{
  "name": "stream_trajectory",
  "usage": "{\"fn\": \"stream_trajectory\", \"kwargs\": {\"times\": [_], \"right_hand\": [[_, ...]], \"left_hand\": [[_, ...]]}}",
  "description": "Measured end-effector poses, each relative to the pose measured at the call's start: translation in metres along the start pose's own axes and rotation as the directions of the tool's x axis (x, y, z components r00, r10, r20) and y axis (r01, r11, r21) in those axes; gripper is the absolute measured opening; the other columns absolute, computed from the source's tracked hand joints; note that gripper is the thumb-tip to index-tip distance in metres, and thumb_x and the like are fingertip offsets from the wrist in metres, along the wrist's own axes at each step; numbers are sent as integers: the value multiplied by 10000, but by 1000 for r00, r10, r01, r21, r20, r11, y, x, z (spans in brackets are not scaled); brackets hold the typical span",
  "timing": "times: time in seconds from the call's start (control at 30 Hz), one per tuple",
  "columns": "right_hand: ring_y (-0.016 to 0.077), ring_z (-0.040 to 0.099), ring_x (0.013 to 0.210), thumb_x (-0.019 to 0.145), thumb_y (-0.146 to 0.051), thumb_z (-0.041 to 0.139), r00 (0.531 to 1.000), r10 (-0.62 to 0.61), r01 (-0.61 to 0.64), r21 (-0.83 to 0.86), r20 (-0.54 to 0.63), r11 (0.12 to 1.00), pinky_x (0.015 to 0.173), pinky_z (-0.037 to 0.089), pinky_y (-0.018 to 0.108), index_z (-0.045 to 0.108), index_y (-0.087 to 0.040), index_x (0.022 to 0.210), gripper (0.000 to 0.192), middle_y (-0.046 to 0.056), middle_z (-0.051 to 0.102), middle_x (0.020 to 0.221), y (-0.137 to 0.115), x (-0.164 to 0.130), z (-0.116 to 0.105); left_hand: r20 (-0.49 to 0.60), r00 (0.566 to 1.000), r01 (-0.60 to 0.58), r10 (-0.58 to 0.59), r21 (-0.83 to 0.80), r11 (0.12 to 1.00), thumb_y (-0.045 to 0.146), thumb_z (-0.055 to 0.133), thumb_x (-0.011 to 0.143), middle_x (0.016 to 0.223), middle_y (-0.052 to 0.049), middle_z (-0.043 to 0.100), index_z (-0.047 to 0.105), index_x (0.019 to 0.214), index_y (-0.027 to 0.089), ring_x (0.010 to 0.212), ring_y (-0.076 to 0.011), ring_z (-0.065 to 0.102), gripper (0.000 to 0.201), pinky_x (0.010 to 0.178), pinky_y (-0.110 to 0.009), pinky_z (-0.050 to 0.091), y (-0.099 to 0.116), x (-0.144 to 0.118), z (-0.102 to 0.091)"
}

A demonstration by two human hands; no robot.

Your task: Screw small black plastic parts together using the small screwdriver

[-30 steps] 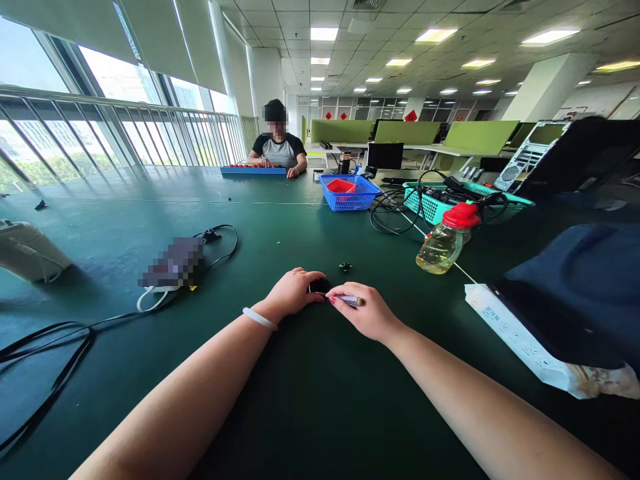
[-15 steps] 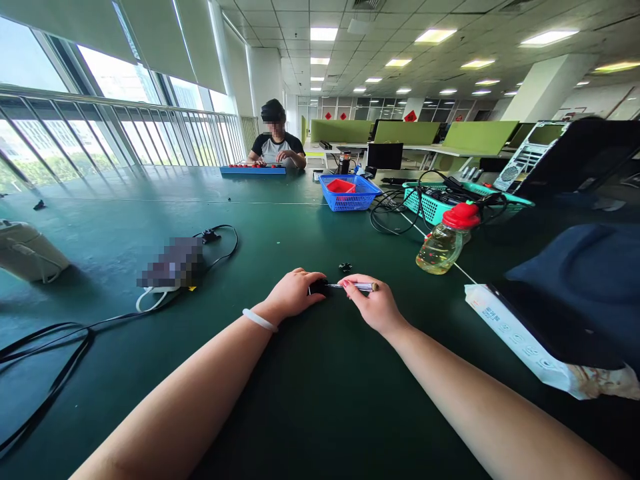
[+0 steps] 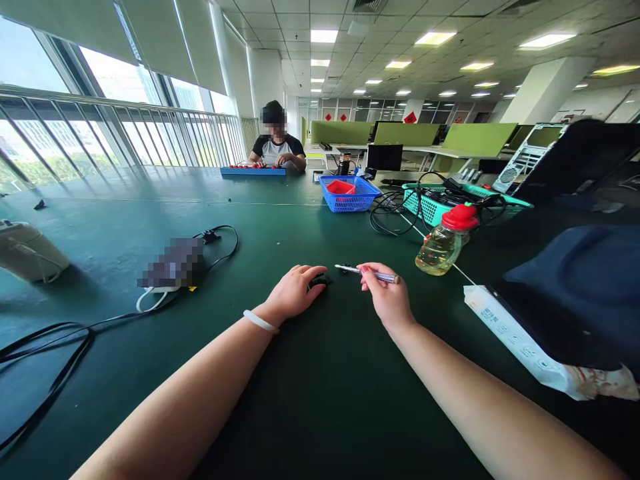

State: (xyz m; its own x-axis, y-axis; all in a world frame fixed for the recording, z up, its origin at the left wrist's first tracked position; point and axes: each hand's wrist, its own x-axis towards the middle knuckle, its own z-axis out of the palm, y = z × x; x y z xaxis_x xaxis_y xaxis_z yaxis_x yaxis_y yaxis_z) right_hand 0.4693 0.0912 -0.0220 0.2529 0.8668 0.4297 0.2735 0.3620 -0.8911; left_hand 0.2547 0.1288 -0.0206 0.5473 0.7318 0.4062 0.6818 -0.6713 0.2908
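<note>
The left hand [image 3: 293, 292] lies palm down on the green table [image 3: 310, 400], its fingers curled over a small black part [image 3: 319, 281] that peeks out at the fingertips, so it is pressed on that part rather than closed round it; just right of the part, the right hand [image 3: 386, 297] is lifted a little and pinches a slim screwdriver [image 3: 367, 272] between thumb and fingers, the tool lying nearly level with its metal tip pointing back toward the part and stopping short of it, not touching; the two hands are near each other but apart; a white bangle [image 3: 259, 321] circles the left wrist; beyond the part and to its right stands a tilted bottle [image 3: 442, 245] of yellowish liquid with a red cap, well apart from it; farther behind the part sits a blue basket [image 3: 349, 193] holding a red tray, and right of that a teal basket [image 3: 434, 204] tangled with black cables; left of the part lie a blurred dark object [image 3: 174, 264] and a black cable [image 3: 60, 340] trailing across the table; far behind the part, another person [image 3: 278, 143] sits at the table's far edge with hands on a blue tray [image 3: 253, 171].
</note>
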Motion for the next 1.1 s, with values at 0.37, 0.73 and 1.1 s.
{"fn": "stream_trajectory", "kwargs": {"times": [0.37,0.73,1.1], "right_hand": [[158,655,617,762,-446,602,978,204,-206,-81,-34,975,629,525,304,720,-187,978,357,52,727,862,26,12,0],[150,649,598,777,-446,589,984,178,-176,-90,15,980,593,535,293,731,-179,962,355,64,739,862,25,11,1],[165,654,639,782,-436,581,973,187,-180,-65,135,982,653,529,312,726,-166,988,369,59,727,812,16,7,3]], "left_hand": [[-35,943,330,-331,226,917,371,499,883,1162,-62,588,745,1077,294,770,-168,642,323,772,-331,529,6,-3,-6],[91,995,34,-42,89,995,455,482,924,1345,-119,546,576,1309,227,1200,-270,545,458,1055,-441,432,5,-4,-2],[103,981,151,-164,122,981,262,550,854,1263,-102,631,579,1219,195,1182,-276,563,373,1032,-446,447,2,-2,-1]]}}
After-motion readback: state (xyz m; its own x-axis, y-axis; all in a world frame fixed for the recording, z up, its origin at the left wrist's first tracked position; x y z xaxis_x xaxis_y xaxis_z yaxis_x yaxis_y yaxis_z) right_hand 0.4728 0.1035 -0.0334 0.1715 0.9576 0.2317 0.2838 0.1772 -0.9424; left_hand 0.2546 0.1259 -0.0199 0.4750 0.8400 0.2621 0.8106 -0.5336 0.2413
